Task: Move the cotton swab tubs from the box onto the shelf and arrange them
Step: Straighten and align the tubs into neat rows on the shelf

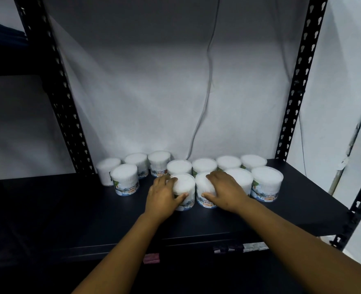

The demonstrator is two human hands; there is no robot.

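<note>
Fingers of the left hand (162, 195) curled round the left side of one cotton swab tub (184, 190), thumb pressed across its front label, the other fingertips over its top left rim. Right hand (225, 190) laid on the neighbouring tub (205, 193), fingers loosely spread across the lid and side, thumb low against the label. Both tubs upright, touching each other, near the middle of the shelf (90, 219), well back from its front edge.

Ten more tubs (266, 183) standing in two rough rows toward the back edge, packed close (some touching, a few gaps on the left). Clear-walled, filled with white swabs, lids shut; printed labels reading "COTTON BUDS" on those facing forward. Leftmost pair (124, 179) close to the back left corner, beside a black slotted upright (69, 115). Rightmost ones short of the back right corner. Grey cable (207, 81) hanging down the white backdrop behind the rows.
</note>
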